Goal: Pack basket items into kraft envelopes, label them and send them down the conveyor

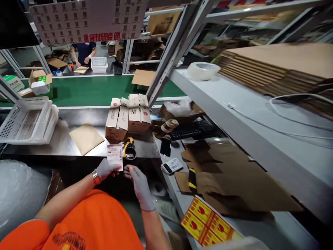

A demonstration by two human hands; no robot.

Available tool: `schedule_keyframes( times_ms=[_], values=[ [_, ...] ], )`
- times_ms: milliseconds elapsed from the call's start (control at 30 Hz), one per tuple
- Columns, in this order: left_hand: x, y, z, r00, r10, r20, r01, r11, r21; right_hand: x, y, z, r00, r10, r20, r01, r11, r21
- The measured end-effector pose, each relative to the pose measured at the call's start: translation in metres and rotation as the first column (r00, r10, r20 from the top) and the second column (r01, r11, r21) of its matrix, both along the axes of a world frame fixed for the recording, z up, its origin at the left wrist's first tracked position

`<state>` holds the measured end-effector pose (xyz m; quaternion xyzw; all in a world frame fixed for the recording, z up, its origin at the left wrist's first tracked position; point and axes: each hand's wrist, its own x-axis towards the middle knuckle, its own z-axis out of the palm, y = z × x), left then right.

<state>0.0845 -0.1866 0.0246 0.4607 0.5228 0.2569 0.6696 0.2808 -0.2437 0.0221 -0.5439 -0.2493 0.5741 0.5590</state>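
In my gloved left hand (106, 169) is a printed shipping label (115, 156), pinched at its lower edge near the front of the metal bench (91, 149). My right hand (139, 182), also gloved, is just right of the label with its fingers curled; whether anything small is between them I cannot make out. Just beyond the hands lies a yellow-and-black tape dispenser (129, 149). Two cardboard boxes (116, 119) stand side by side behind it, their top flaps folded in. Left of the label a flat tan mailer (86, 139) lies on the bench.
White plastic baskets (26, 121) stand at the bench's left end. Behind runs a green conveyor belt (91, 88); a co-worker (85, 53) stands beyond. On my right are a keyboard (192, 129), phone (165, 147), box cutter (192, 180), fragile stickers (208, 222) and a shelf (234, 121).
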Motion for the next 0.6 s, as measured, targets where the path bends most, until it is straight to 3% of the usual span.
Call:
schedule_keyframes(
  times_ms=[100, 300, 600],
  values=[
    [0.006, -0.001, -0.011, 0.990, 0.129, 0.063, -0.128, 0.992, -0.020, -0.019, -0.015, -0.007, 0.994, 0.106, -0.040, -0.108, 0.993, -0.051],
    [0.004, -0.003, -0.023, 0.979, 0.185, 0.082, -0.181, 0.982, -0.058, -0.035, -0.016, -0.007, 0.998, 0.026, -0.056, -0.030, 0.998, -0.058],
    [0.011, -0.002, -0.005, 0.973, 0.226, -0.048, -0.229, 0.972, -0.052, -0.036, -0.012, -0.010, 0.994, 0.027, -0.108, -0.031, 0.999, -0.038]
  ],
)
